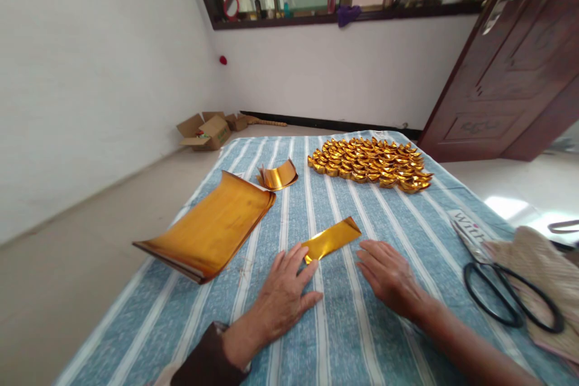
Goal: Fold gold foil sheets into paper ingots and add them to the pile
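A shiny gold foil paper strip point(332, 240) lies on the striped cloth in front of me, its far right corner folded over. My left hand point(286, 291) rests with fingers spread, the fingertips at the strip's near left end. Just right of the strip's other end, my right hand point(392, 282) is held low over the cloth, fingers loosely bent and nothing visible in them. To the left lies a stack of large gold paper sheets point(210, 226), edges curling up. Beyond it sits a small curved pile of gold strips point(278, 176).
Many folded gold ingot shapes point(371, 163) cover the far right of the blue striped cloth point(335, 325). Black-handled scissors point(493, 277) lie at the right, partly on a beige knitted cloth point(549, 271). A cardboard box point(210, 134) stands on the floor; a brown door point(506, 72) is at right.
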Demonstrator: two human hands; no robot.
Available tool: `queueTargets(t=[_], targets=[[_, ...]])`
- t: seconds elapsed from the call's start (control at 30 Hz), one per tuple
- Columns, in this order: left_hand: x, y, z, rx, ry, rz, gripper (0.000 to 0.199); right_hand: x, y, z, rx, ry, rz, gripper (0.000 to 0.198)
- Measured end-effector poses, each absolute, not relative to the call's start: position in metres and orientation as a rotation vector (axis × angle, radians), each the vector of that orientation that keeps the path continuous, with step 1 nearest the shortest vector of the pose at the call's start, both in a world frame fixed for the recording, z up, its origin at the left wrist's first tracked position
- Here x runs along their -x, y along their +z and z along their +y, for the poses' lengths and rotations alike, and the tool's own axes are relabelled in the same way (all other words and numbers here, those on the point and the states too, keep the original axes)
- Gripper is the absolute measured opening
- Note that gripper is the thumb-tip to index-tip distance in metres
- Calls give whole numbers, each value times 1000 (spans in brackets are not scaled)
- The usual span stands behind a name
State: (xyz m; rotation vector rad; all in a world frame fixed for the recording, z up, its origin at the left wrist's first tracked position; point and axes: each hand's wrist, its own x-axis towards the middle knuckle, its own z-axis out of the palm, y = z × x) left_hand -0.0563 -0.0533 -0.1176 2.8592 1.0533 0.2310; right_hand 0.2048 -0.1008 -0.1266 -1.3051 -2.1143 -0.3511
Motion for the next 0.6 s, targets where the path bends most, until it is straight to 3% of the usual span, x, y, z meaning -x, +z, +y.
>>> queueTargets(t=[0.27,0.6], targets=[[36,-113,-55,-2848,240,1040,56,-162,-134,-65,1286,-250,-2371,18],[57,-117,-37,-2982,387,824,32,-168,-138,-59,1232,-247,-2353,16]])
